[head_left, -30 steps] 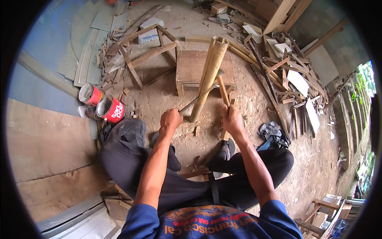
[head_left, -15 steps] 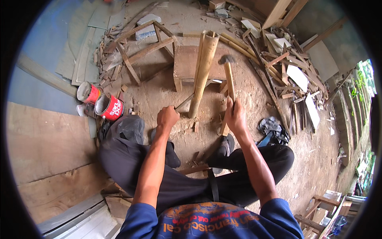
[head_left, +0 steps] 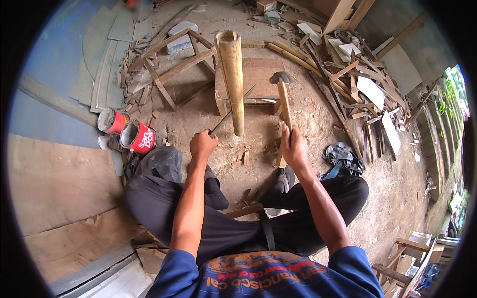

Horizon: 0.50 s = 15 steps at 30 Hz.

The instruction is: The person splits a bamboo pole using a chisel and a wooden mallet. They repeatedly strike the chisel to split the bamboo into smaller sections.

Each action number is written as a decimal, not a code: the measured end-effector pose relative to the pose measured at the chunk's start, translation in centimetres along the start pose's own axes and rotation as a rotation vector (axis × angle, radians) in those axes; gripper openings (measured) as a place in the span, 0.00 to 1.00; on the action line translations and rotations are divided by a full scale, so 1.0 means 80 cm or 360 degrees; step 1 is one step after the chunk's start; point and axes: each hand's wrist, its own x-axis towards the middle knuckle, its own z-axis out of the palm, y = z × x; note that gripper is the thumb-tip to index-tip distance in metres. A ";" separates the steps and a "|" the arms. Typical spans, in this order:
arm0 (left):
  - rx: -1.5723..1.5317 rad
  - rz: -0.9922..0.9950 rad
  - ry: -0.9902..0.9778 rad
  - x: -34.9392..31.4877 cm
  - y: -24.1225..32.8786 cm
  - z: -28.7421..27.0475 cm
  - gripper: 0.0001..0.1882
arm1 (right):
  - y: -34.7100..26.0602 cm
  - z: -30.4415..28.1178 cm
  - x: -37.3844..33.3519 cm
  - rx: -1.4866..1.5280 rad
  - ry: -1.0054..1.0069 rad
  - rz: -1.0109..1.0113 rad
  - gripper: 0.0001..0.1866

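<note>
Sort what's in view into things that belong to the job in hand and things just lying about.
In the job:
bamboo piece, standing between the hands
long blade, in the left hand
hammer, in the right hand

Apparently just lying about:
red cans
low wooden table
wooden frame
scrap wood pile

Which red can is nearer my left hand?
The rightmost red can, lower in the picture; the other red can stands farther left, farther from your left hand.
</note>
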 end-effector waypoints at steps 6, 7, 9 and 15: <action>0.0034 -0.0054 -0.0129 0.001 -0.020 0.021 0.17 | 0.004 0.031 -0.003 -0.0040 -0.0054 -0.0261 0.15; 0.0036 -0.0070 -0.0121 -0.002 -0.024 0.024 0.19 | -0.004 0.033 -0.007 0.0006 -0.0059 -0.0266 0.14; 0.0039 -0.0122 -0.0104 -0.003 -0.032 0.028 0.20 | -0.035 0.029 -0.005 0.0071 -0.0035 -0.0300 0.14; 0.0038 -0.0038 -0.0136 -0.008 -0.027 0.031 0.18 | 0.001 0.081 0.001 -0.0047 -0.0075 -0.0368 0.14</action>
